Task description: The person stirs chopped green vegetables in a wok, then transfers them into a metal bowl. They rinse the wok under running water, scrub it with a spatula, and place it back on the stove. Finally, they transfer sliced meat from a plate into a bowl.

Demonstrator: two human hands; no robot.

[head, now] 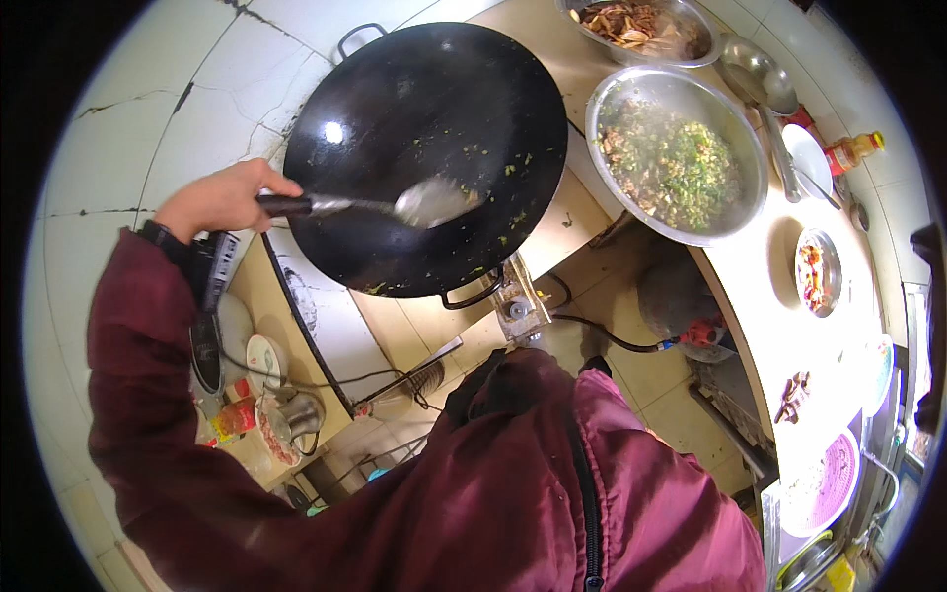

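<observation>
My left hand (231, 197) grips the dark handle of a metal wok spatula (436, 201). The spatula's blade is blurred and rests in or just above a large black wok (414, 103). Small green and pale food scraps stick to the wok's right and lower inner wall; otherwise its surface shows bare and shiny. To the wok's right stands a wide steel bowl (669, 159) full of chopped green and brown food, with haze over it. My right hand is out of view.
Behind is a steel bowl of brown sliced food (644, 29), beside a steel ladle (762, 74). The right counter holds a small dish of red pieces (817, 270) and a pink basket (832, 481). Below, a hose (607, 333) runs to a gas cylinder (677, 303). Seasonings (233, 418) stand lower left.
</observation>
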